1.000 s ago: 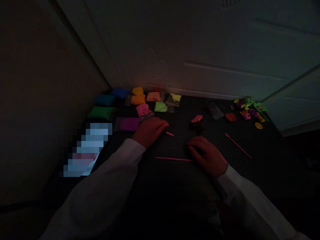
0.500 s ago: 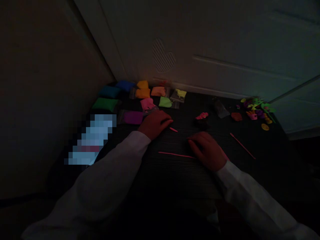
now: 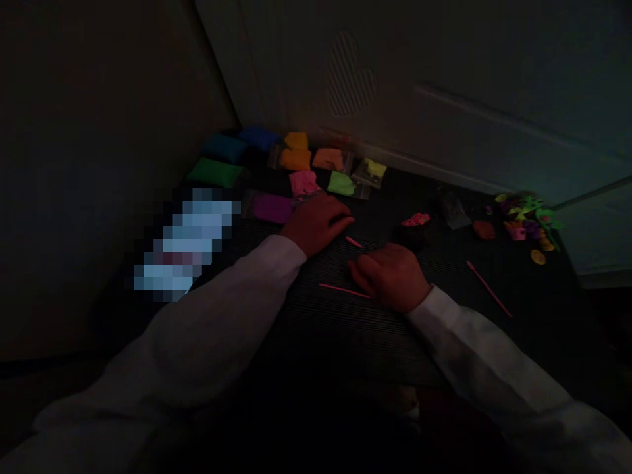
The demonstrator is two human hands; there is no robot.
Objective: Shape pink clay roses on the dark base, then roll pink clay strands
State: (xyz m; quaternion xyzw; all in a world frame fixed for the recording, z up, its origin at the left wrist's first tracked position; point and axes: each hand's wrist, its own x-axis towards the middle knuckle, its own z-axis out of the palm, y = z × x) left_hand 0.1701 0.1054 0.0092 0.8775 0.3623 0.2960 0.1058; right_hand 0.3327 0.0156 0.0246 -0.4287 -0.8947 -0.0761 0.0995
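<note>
Pink strand (image 3: 344, 290) lies by right grip (image 3: 388, 276), stubby piece (image 3: 353, 242) by left grip (image 3: 318, 224), closures unclear.

Both arms wear long, loose sleeves in a plain pale cloth — white or light grey, the dim light leaves it unclear which. The left sleeve (image 3: 212, 316) looks duller and greyer, broad and baggy along the forearm, with soft folds lower down, and narrows to a close cuff (image 3: 290, 253) at the wrist. The right sleeve (image 3: 488, 342) catches more light — faintly bluish, creased, with darker patches of shadow behind its cuff. The left hand (image 3: 318, 224) and right hand (image 3: 392, 276) are bare, with slim fingers.
</note>
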